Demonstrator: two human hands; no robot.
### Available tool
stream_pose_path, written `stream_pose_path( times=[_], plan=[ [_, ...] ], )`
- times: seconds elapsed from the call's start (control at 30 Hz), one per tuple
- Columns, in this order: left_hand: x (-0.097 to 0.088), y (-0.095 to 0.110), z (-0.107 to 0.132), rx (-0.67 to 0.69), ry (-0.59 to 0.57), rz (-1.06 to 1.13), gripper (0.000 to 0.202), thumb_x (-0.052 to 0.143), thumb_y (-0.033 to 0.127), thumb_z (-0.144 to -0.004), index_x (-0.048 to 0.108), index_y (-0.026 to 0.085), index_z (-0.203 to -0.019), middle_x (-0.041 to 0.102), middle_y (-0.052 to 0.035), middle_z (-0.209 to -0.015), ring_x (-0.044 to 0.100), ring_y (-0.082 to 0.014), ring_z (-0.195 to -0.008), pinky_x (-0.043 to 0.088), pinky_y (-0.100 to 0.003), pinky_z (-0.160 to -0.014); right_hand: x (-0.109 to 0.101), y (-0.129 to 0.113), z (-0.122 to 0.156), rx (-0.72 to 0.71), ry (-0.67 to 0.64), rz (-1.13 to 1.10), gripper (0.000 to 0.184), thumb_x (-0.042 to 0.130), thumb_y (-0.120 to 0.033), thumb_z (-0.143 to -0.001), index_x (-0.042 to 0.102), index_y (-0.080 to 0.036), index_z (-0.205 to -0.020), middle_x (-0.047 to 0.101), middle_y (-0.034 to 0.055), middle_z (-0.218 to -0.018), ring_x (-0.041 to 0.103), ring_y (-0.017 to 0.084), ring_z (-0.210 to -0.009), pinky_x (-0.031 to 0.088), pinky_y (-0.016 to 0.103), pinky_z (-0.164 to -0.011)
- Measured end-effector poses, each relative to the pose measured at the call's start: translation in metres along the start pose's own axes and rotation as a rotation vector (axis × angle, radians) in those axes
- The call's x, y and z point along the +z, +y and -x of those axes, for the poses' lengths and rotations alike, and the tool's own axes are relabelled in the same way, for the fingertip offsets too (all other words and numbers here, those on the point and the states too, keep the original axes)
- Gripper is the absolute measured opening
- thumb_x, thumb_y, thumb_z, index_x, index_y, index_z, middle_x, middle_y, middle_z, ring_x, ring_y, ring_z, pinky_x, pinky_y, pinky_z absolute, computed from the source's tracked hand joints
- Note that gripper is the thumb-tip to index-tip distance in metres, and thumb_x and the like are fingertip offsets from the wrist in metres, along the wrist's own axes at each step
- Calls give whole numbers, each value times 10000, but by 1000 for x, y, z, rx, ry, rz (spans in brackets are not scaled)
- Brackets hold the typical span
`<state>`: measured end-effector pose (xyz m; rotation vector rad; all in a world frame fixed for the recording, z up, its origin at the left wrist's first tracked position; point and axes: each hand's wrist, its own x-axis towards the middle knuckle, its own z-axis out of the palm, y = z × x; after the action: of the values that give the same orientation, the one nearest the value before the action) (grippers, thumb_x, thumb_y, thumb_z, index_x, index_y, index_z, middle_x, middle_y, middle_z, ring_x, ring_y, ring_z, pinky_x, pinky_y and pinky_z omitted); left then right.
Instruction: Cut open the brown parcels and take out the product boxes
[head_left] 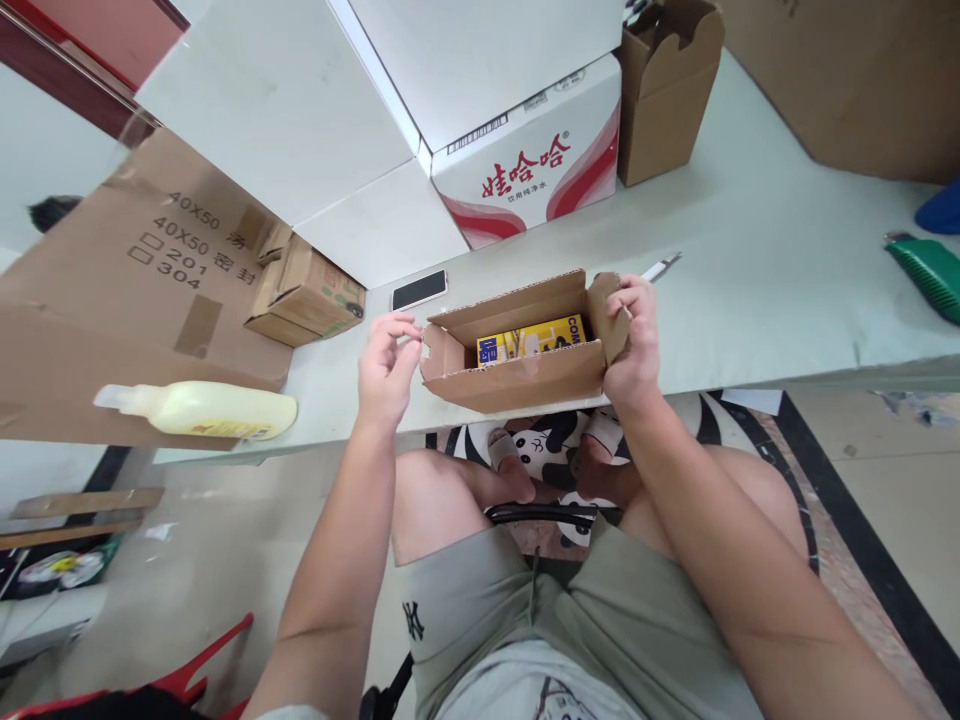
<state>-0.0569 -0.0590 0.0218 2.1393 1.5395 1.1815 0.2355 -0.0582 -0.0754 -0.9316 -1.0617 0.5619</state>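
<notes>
A long brown cardboard box (pixel 517 388) lies near the table's front edge with its top open. Inside it sits a yellow box (pixel 531 340) with dark blue print. My right hand (pixel 634 340) is closed round the raised flap at the box's right end. At the left end, the fingers of my left hand (pixel 388 368) are bent together, their tips at the edge of the end flap. Behind the cardboard box lies a phone (pixel 419 290), dark screen up. A cutter knife (pixel 661 267) rests beyond my right hand.
White cartons (pixel 536 165) stand along the back, beside an upright brown box (pixel 667 100). At left are a small carton (pixel 311 290), a large cardboard sheet (pixel 202 260) and a pale yellow bottle (pixel 217 410) lying down. A green tool (pixel 926 272) lies at far right.
</notes>
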Motion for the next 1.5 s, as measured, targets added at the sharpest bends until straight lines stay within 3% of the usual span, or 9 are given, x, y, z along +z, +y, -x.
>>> stream_pose_path(
  times=[0.1,0.23,0.33,0.43,0.67,0.87,1.2,1.37,1.5],
  plan=[
    [-7,46,-27,120,-175,-28,173,621,403,-930,666,240,-966,723,-58,-959,697,-212,-910,606,-361,-869,1,4,3,-7,14,-16,537,303,-749,-960,497,-257,-866,485,73,-1085,530,281,-1213,424,517,-1128],
    [8,94,-64,126,-925,-403,350,570,328,-950,714,209,-1246,767,-76,-1262,720,-240,-1175,564,-396,-1080,-2,7,3,-39,4,-75,510,354,-734,-970,502,-254,-877,480,68,-1095,520,275,-1173,400,526,-1129],
    [35,96,-81,59,-1224,-655,744,634,386,-935,435,195,-1625,458,-145,-1713,489,-322,-1553,433,-457,-1270,-2,8,3,-49,-4,-94,488,381,-715,-981,522,-257,-890,489,68,-1111,521,274,-1166,392,531,-1137],
    [56,83,-84,85,-1370,-763,866,592,274,-961,202,155,-1724,235,-155,-1814,333,-295,-1658,343,-402,-1334,-2,7,4,-40,-10,-97,486,389,-712,-985,538,-257,-897,493,73,-1127,521,275,-1171,392,544,-1150],
    [61,64,-65,359,-1245,-919,718,383,81,-1004,247,162,-1704,451,-204,-1692,535,-316,-1501,569,-419,-1067,-1,1,5,-40,-26,-69,506,385,-726,-985,556,-255,-913,495,82,-1148,534,279,-1190,395,569,-1192],
    [62,71,-64,521,-1241,-1011,693,320,145,-1072,225,432,-1696,618,-151,-1410,708,-301,-1144,561,-371,-837,0,-1,5,-61,-30,-89,457,427,-679,-996,579,-255,-918,504,78,-1132,539,271,-1168,399,560,-1187],
    [69,109,-78,366,-1349,-979,616,486,257,-1053,372,376,-1646,676,-112,-1324,711,-296,-1142,566,-375,-870,-1,-3,6,-81,-46,-57,453,417,-663,-1014,574,-250,-917,517,72,-1113,554,254,-1139,461,497,-1085],
    [90,128,-80,499,-1312,-831,640,453,234,-1070,353,480,-1653,459,-68,-1638,615,-300,-1354,547,-417,-1043,-1,-1,5,-94,-43,-76,426,430,-635,-1030,593,-254,-930,519,64,-1099,556,249,-1165,463,463,-1056],
    [105,120,-77,522,-1286,-792,483,424,344,-1099,515,458,-1560,498,-99,-1557,595,-336,-1362,547,-446,-1027,1,-1,4,-76,-45,-75,451,418,-652,-1032,583,-247,-924,519,66,-1112,555,242,-1161,462,450,-1051]
  ],
)
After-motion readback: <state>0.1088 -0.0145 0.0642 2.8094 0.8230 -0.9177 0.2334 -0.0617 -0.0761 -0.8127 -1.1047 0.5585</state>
